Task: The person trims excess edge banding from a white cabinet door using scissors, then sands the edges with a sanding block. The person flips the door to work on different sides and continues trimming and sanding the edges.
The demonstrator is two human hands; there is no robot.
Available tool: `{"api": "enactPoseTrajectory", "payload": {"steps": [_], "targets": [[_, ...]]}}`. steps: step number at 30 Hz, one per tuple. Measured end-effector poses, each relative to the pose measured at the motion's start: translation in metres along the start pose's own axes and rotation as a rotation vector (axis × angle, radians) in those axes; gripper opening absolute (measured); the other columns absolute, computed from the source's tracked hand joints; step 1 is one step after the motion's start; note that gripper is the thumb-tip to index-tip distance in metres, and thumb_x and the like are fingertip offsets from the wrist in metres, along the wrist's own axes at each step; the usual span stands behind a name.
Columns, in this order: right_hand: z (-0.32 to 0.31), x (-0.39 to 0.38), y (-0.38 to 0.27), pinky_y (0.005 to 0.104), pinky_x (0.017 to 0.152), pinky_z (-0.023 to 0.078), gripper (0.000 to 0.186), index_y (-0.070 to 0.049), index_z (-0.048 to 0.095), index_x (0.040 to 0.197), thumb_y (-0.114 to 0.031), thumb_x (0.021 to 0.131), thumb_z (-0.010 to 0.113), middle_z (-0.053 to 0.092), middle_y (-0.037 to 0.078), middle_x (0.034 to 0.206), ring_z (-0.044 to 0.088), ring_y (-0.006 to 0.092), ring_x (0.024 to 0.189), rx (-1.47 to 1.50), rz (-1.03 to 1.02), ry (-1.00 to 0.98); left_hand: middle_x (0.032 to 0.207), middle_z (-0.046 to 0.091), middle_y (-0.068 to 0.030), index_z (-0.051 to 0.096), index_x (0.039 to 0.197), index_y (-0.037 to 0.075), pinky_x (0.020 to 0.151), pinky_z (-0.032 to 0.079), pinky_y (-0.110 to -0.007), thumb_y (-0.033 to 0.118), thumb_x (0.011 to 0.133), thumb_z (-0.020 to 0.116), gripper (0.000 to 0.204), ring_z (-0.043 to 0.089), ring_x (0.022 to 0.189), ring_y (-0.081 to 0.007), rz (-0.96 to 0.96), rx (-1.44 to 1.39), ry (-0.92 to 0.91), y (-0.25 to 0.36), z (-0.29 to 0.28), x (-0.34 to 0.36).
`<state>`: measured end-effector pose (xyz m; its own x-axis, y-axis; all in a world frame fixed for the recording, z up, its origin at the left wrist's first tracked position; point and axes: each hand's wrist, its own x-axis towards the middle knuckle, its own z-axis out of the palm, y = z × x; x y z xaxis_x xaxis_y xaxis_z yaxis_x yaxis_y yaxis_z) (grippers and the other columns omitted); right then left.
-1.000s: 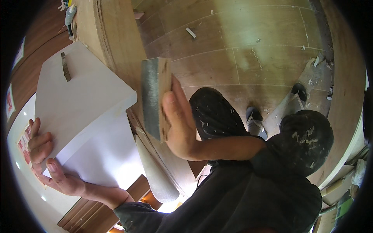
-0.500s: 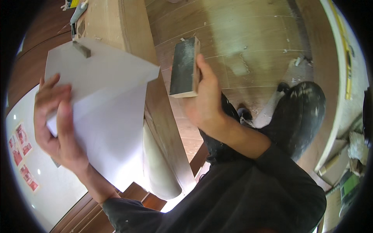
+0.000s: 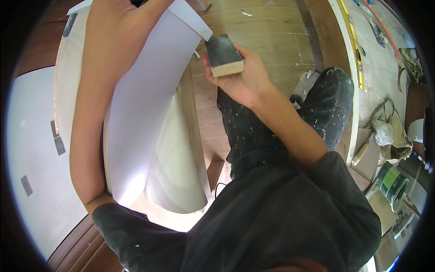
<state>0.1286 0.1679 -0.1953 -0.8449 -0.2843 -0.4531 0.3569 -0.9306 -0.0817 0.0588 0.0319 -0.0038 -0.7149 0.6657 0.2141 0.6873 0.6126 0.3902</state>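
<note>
My right hand (image 3: 242, 79) holds a wooden sanding block (image 3: 223, 56) with a dark abrasive face turned upward, just right of the white panel's corner. My left hand (image 3: 122, 13) reaches up at the top edge of the picture and rests on a tall white panel (image 3: 145, 109); its fingers are cut off by the frame, so the grip is unclear. My left forearm runs down the panel's left side. The panel stands upright against a pale curved board (image 3: 176, 167).
Wooden floor (image 3: 267, 31) lies below, with paint-spattered dark trousers (image 3: 326, 104) over it. At the right are a yellow level (image 3: 351, 41), rags (image 3: 389, 131), a green can (image 3: 392, 183) and scattered tools. A white wall (image 3: 31, 149) is at the left.
My left hand has slid from the panel's lower left edge up to its top. My right hand with the sanding block has moved away from the panel's edge and turned the block's face upward.
</note>
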Motion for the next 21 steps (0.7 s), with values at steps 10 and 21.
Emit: {"api": "enactPoseTrajectory", "payload": {"steps": [10, 21], "targets": [[0.014, 0.049, -0.01, 0.0451, 0.081, 0.049, 0.029, -0.003, 0.051, 0.114, -0.022, 0.107, 0.03, 0.054, 0.014, 0.11, 0.053, 0.0264, 0.097, 0.012, 0.078, 0.094, 0.08, 0.06, -0.0113, 0.062, 0.085, 0.0, 0.077, 0.044, -0.035, 0.019, 0.09, 0.072, 0.022, 0.058, 0.081, -0.0228, -0.018, 0.053, 0.22, -0.018, 0.036, 0.007], [0.026, 0.048, -0.002, 0.0463, 0.087, 0.049, 0.032, -0.005, 0.052, 0.116, -0.029, 0.109, 0.031, 0.056, 0.013, 0.114, 0.056, 0.0258, 0.103, 0.084, 0.099, 0.174, 0.085, 0.07, -0.007, 0.072, 0.105, 0.01, 0.07, 0.05, -0.029, 0.04, 0.094, 0.068, 0.032, 0.064, 0.069, -0.0129, -0.206, 0.089, 0.186, -0.027, 0.017, -0.001]]}}
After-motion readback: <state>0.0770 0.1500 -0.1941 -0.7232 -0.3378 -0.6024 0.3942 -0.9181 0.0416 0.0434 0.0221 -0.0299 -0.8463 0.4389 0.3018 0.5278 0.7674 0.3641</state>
